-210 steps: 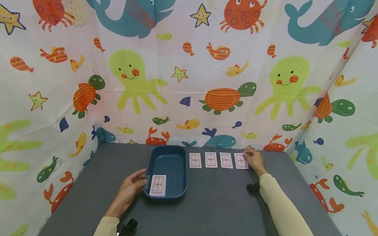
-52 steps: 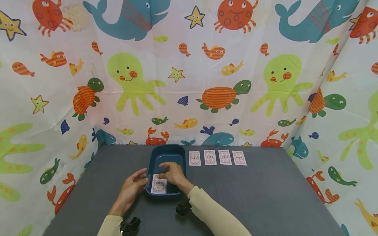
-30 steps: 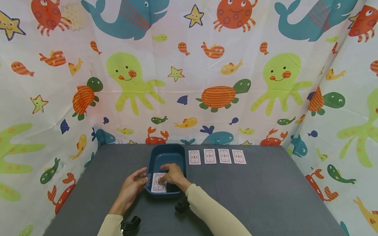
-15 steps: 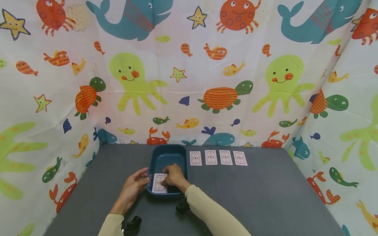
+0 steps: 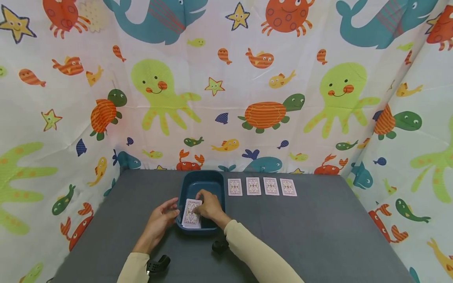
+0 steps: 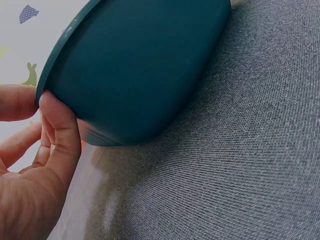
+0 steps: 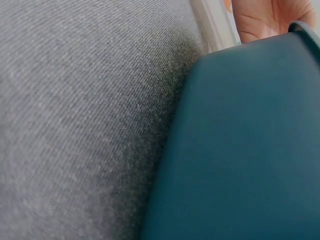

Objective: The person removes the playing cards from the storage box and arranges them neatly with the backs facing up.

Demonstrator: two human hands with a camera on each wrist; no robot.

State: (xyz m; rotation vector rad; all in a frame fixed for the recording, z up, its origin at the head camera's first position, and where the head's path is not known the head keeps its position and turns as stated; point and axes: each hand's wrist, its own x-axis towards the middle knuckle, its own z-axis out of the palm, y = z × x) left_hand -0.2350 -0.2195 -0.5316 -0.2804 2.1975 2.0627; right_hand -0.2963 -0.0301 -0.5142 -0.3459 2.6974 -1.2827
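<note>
In the head view a dark blue tray [image 5: 223, 188] lies on the table, with a stack of playing cards [image 5: 190, 227] face down in its near left part. My right hand [image 5: 210, 206] reaches into the tray and pinches the top playing card [image 5: 191, 211] at its right edge. That card sits slightly askew, and pale edges of the stack show below it. At the tray's left side my left hand [image 5: 158, 223] pinches the rim; the left wrist view shows thumb and forefinger of the left hand [image 6: 45, 165] on the tray wall [image 6: 130, 70].
Several playing cards [image 5: 253, 186] lie face down in a row on the grey table [image 5: 301, 232], right of the tray. Behind stands a white curtain [image 5: 226, 106] printed with sea animals. Both wrists wear black camera mounts, such as the left camera mount [image 5: 158, 264].
My right hand has gone from the rightmost card of the row to the tray's stack. The top card has just shifted up off the cards below. My left hand stays at the rim.
</note>
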